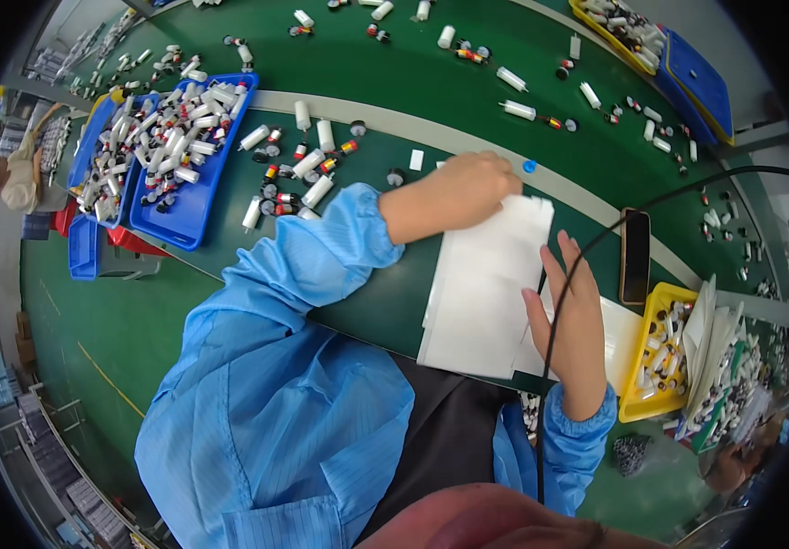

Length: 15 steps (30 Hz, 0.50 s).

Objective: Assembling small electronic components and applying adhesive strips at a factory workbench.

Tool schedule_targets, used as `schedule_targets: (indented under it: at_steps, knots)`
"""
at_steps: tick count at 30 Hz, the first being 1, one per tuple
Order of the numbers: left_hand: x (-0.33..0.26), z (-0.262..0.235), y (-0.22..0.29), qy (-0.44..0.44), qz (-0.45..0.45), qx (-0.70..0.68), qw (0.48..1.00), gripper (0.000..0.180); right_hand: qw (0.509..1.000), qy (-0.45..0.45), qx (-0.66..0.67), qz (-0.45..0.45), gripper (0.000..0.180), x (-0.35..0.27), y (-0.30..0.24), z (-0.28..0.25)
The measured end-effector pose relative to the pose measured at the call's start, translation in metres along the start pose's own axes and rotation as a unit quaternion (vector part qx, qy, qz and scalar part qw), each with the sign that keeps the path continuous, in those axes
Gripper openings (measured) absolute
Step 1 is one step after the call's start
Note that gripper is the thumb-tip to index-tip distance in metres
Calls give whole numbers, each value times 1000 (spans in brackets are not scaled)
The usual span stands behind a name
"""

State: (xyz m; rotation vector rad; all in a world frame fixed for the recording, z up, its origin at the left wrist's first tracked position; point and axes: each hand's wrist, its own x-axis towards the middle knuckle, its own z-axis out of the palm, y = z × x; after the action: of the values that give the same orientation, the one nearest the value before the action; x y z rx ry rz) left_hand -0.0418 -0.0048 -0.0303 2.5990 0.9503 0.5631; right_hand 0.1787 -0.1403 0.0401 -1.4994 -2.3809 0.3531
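A stack of white sheets or flat bags (pixel 488 284) lies on the green worktable (pixel 372 297) in front of me. Over its far left edge reaches my left hand (pixel 454 192), fingers curled down; the fingertips and anything in them are hidden. My right hand (pixel 575 320) is raised at the stack's right side, thumb and fingers apart, with nothing in it. A thin black cable (pixel 564 297) passes in front of it. Small white squares (pixel 416 159) lie beyond my left wrist, and a small blue cap (pixel 529 166) sits past my left fingers.
White cylinders with red and black parts (pixel 308 165) lie scattered left of my hand. Blue trays (pixel 195 206) full of them stand further left. A phone (pixel 634 256) and a yellow bin (pixel 637 403) are at right. Beyond a pale strip (pixel 376 122) runs a green surface (pixel 367 69) with more cylinders.
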Motion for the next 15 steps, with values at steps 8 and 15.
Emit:
schedule_targets:
  at_steps: [8, 15]
  knots:
    - [17, -112, -125, 37, -121, 35, 991, 51, 990, 128, -25, -45, 54, 53, 15, 56]
    - [-20, -164, -361, 218, -543, -113, 803, 118, 975, 190, 59, -97, 36, 56, 30, 61]
